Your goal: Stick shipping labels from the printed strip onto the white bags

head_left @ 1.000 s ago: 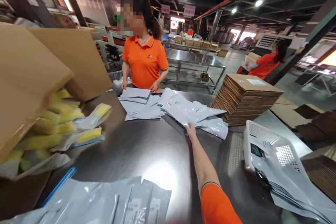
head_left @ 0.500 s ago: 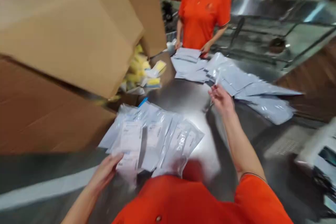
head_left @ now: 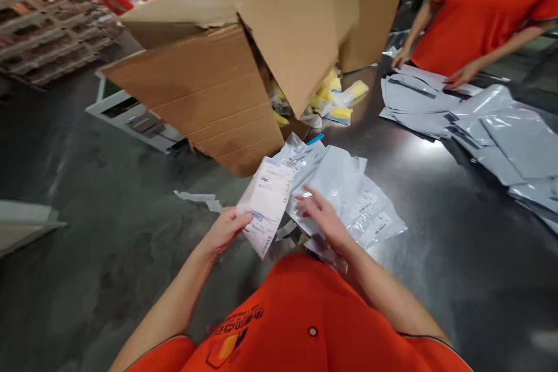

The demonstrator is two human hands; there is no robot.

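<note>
Left fingers (head_left: 242, 221) hold printed labels (head_left: 269, 189); right fingers (head_left: 311, 204) spread over plastic bags (head_left: 342, 171).

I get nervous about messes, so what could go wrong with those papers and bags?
Maybe two things. The left hand grips the printed labels near their lower end, with the floor showing beside them, so they might drop there if the grip loosens. And the shiny grey bags lie loosely overlapped near the table's near edge, with the right hand over them, so a bump might make some slide off.
</note>
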